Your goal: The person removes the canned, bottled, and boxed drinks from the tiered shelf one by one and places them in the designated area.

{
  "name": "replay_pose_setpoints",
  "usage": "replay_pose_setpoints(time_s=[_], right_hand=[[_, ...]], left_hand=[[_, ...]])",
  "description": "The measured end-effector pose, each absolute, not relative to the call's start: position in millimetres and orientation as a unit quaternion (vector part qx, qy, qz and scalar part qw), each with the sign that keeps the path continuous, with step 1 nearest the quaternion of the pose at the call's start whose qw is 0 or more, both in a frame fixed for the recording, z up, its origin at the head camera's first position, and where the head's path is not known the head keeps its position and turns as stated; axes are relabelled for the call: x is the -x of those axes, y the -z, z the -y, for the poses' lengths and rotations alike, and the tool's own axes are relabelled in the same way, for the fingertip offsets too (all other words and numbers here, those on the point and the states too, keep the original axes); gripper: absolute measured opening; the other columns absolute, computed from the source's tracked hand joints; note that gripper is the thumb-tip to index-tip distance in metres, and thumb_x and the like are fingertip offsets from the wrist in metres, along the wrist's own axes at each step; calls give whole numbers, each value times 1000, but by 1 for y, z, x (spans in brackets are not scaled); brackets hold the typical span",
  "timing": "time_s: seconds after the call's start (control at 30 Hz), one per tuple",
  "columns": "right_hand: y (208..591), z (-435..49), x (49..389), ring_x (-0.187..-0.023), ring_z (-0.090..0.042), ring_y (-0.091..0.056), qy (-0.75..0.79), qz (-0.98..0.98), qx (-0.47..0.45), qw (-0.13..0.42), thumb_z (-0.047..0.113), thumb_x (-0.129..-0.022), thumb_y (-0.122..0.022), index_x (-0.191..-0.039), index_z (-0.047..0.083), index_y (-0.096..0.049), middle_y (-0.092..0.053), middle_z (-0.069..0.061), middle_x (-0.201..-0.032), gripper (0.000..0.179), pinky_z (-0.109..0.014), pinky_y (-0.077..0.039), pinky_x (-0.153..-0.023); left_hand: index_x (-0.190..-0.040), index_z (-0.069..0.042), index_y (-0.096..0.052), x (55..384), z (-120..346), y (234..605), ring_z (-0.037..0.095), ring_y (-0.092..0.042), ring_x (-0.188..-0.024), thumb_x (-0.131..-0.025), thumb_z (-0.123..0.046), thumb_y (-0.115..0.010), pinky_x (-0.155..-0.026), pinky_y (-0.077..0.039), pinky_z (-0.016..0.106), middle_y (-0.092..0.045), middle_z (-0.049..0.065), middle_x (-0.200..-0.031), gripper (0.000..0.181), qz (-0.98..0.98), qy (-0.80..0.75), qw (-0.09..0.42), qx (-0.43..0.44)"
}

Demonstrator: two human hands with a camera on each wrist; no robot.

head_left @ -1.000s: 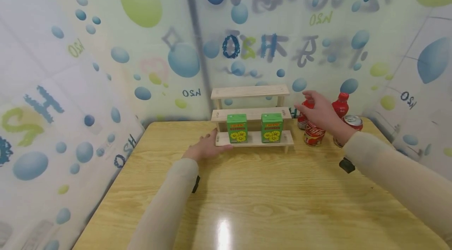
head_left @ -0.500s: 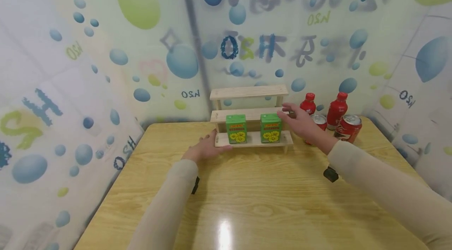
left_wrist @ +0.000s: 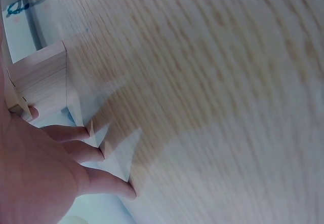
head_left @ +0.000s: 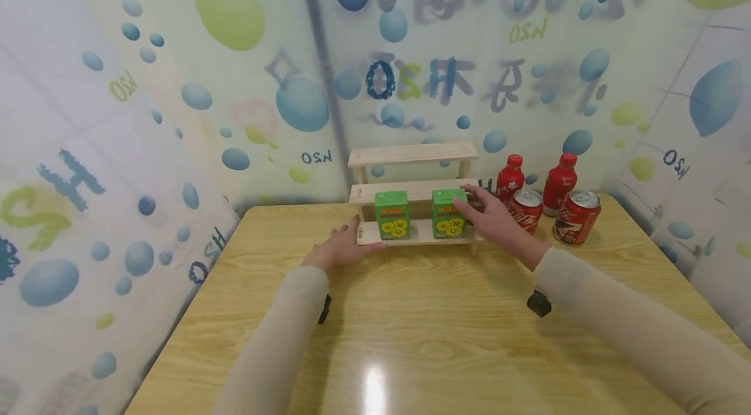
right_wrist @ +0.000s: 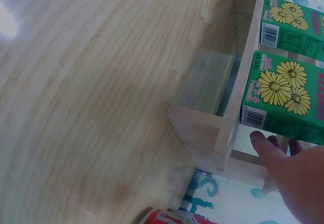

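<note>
A small three-tier wooden shelf [head_left: 411, 190] stands against the wall at the back of the table, with two green drink cartons showing yellow flowers on its lowest board. My left hand [head_left: 337, 247] is at the shelf's left end, thumb along the front of the lowest board. In the left wrist view, its fingers [left_wrist: 109, 181] are spread, tips at the tabletop. My right hand [head_left: 493, 219] is at the right side of the right carton [head_left: 449, 214]. Its thumb [right_wrist: 260, 142] is at the carton's edge and the other fingers are partly hidden. The left carton [head_left: 392, 215] stands apart.
Right of the shelf stand two red bottles, one left [head_left: 510, 175] and one right [head_left: 560, 184], with two red cola cans, one left [head_left: 526, 208] and one right [head_left: 577, 216], in front. A printed wall covering [head_left: 235, 102] borders the wooden table [head_left: 411, 324].
My right hand has moved left and slightly down, from in front of the bottles to the right carton. The left hand has stayed at the shelf's left end.
</note>
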State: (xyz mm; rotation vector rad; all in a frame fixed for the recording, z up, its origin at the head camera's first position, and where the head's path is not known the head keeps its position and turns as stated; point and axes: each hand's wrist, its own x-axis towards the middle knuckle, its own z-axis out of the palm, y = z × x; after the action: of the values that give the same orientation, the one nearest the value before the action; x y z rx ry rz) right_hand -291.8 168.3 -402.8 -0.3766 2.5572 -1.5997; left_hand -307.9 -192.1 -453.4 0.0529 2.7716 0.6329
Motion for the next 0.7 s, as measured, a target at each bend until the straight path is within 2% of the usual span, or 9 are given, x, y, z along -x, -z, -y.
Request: replay_pose_setpoints(time_s=[0.2,0.5,0.7], right_hand=[[405,-165,291,-157,-49,-37,538,-832,124,55,51,-112,-50,-167,10,-28,-35,-28,-169,72,-61,-43,-121],[407,-166,292,-159,-52,-31,542,-830,119,53,49,-112,-50,-169,10,-25,-33,-28,-170,73,-62,-43,-120],[408,-172,288,-158,-53,-32,564,-815,121,56,45,-112,-53,-168,9,-27,-35,-29,-168,72,-62,-45,-116]], left_hand=[[-173,-32,-5,309,193,455,48,-14,-165,-69,-106,-51,-118,-13,89,-20,15,-179,135,-965,-215,146,-21],[-173,-32,-6,306,192,451,48,-14,-165,-72,-103,-53,-118,-11,89,-21,15,-179,132,-965,-220,143,-23],[-173,-32,-7,304,191,449,48,-15,-165,-72,-103,-53,-118,-12,89,-22,15,-179,132,-965,-220,143,-22]])
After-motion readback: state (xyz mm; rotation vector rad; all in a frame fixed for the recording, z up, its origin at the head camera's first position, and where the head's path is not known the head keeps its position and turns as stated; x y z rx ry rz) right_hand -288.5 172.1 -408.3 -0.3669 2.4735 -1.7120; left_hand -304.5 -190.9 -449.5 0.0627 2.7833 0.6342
